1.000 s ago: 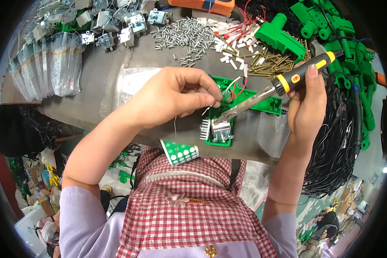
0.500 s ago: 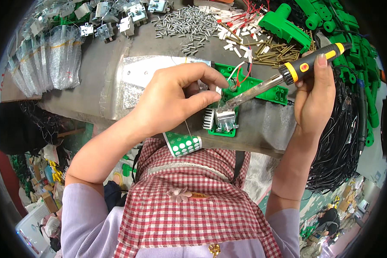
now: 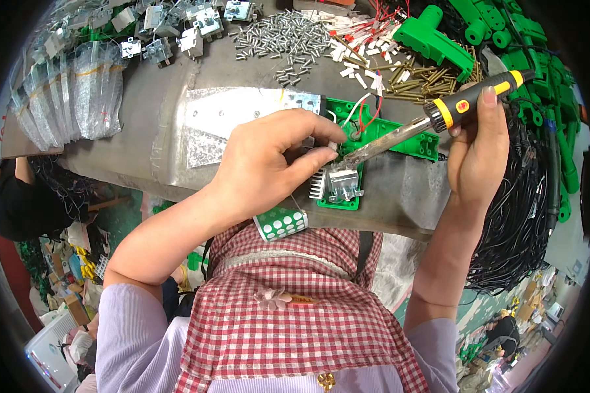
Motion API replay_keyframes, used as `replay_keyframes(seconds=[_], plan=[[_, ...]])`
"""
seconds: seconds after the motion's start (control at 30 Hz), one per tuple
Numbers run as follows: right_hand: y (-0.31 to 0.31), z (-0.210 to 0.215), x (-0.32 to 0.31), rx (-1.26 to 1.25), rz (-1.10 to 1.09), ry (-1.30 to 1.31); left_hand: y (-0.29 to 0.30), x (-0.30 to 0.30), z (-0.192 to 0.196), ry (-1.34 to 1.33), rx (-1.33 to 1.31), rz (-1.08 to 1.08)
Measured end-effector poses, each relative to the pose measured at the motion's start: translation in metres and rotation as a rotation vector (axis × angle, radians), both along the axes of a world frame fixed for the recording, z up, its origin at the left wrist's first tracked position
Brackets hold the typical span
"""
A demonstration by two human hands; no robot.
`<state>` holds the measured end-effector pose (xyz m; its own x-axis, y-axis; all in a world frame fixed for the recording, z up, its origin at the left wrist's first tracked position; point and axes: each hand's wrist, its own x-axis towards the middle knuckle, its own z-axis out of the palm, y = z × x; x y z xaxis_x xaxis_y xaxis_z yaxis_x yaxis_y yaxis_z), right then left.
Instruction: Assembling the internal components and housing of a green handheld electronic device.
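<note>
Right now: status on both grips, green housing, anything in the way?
Right grip: on soldering iron. Left grip: nearly closed, contents unclear. Green housing: open, silver metal part inside. Possible snag: left fingertips beside iron's tip.

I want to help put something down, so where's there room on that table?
The biggest bare patch of table is between the plastic bags and the shiny sheet. A smaller one lies between the green housing and the right forearm. The far side is crowded: silver screws, brass screws, green shells. Mind the soldering iron in the right hand.

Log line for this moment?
right hand: holding soldering iron over green housing | left hand: beside iron's tip, held item unclear | nearby: silver screws
</note>
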<state>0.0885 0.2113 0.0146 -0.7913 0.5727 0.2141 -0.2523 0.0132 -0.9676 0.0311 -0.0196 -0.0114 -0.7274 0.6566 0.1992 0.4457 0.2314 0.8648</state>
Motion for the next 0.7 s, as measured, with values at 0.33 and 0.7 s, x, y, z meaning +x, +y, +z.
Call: replay_keyframes(seconds=[0.33,0.7], plan=[[-0.003,0.004,0.004,0.038,-0.050,-0.045,-0.002,0.001,-0.002,-0.011,-0.008,-0.007],[0.015,0.001,0.014,-0.031,-0.061,0.024,-0.001,0.000,-0.009,0.142,0.059,-0.024]])
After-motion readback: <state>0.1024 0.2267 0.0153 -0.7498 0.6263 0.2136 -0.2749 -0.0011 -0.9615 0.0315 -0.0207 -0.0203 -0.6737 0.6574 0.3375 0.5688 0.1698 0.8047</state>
